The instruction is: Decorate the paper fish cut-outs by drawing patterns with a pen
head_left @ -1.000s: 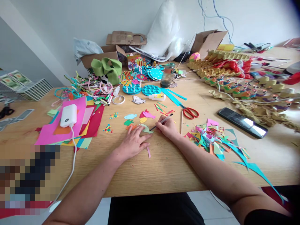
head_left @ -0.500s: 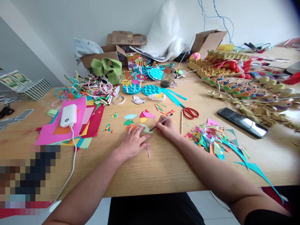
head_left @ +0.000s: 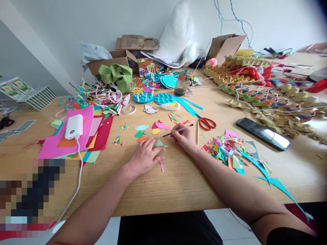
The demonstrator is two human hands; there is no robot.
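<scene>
My left hand (head_left: 146, 154) lies flat with its fingers spread, the fingertips resting at a light green paper fish (head_left: 160, 144) marked with dark lines. Between the fingers of my right hand (head_left: 182, 136) is a pen (head_left: 187, 127), its dark tip pointing left, just above and apart from the green fish. Beyond my left hand lie an orange paper fish (head_left: 142, 139), a darker green one (head_left: 140, 134) and a light blue one (head_left: 142, 127). Pink (head_left: 162, 126) and yellow (head_left: 156, 131) fish overlap near them. A narrow pink paper strip (head_left: 162, 166) is by my left thumb.
Red-handled scissors (head_left: 207, 123), a wooden stick (head_left: 197, 133), paper scraps (head_left: 224, 151) and a phone (head_left: 263, 133) lie to the right. A glue bottle (head_left: 171, 106) is farther back. Coloured paper sheets (head_left: 102, 131) with a white power bank (head_left: 74, 126) are at left.
My right hand has lifted the pen tip off the green fish and tilted the pen flatter. The green fish has shifted slightly and shows more; my left hand stays almost in place.
</scene>
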